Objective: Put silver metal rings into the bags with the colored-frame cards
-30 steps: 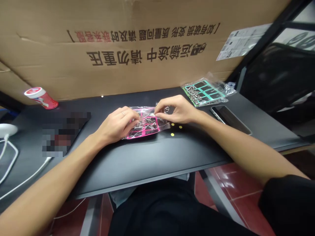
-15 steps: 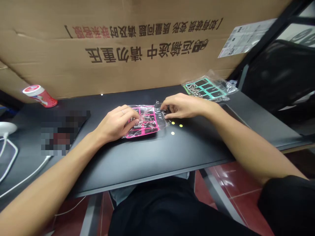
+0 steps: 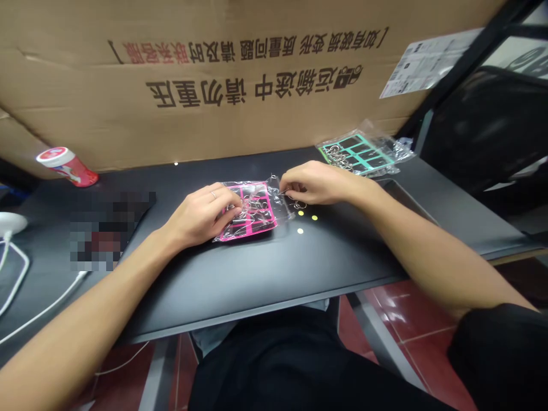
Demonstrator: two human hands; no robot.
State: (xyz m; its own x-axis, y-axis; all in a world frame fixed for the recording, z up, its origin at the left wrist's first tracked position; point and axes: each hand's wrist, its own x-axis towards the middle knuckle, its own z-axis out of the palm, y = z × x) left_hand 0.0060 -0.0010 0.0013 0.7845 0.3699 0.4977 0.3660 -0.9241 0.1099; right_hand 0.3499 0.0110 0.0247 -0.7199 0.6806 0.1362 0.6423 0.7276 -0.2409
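A clear plastic bag [image 3: 280, 212] lies on the desk with a pink-framed black sheet [image 3: 261, 228] and several thin metal rings [image 3: 256, 202] inside it. My left hand [image 3: 209, 212] rests at the bag's left side, fingers curled and closed on the plastic. At the bag's right end, my right hand [image 3: 314, 181] is closed in a pinch at a thin, shiny metal ring. Other loose rings [image 3: 299, 204] show just under its fingers. Three small pale yellow discs [image 3: 314, 217] lie on the desk below my right hand.
Farther right on the black desk [image 3: 240, 285] lies another clear bag with a green-framed sheet [image 3: 363, 154] and rings. A dark flat object [image 3: 406, 200] is beside my right forearm. At left stand a red-and-white bottle [image 3: 68, 165] and white cables [image 3: 51, 311]. A cardboard panel [image 3: 240, 131] rises behind.
My right hand's fingers have drawn closer together, and metal rings now show beneath them. My left hand stays on the bag. The discs remain in place.
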